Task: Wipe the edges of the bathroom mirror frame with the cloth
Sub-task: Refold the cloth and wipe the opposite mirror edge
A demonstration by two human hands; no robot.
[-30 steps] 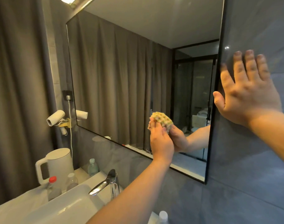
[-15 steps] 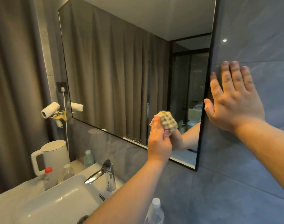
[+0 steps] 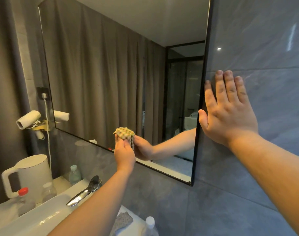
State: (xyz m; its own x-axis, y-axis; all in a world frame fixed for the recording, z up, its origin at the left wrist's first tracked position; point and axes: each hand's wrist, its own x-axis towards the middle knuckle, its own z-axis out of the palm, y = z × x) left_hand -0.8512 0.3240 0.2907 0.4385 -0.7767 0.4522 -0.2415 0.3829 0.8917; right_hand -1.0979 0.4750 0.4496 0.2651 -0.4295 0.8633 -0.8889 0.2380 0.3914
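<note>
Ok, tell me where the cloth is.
Head view, centre: the cloth is held by the left hand against the mirror's bottom edge, above the tap.

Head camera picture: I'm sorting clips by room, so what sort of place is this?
A bathroom, perhaps in a hotel: a wall mirror hangs above a white sink with a tap, and a hair dryer is mounted beside it.

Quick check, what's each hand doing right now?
Left hand: grips the checked cloth against the mirror's bottom frame edge.
Right hand: open, flat on the grey wall tile.
</note>
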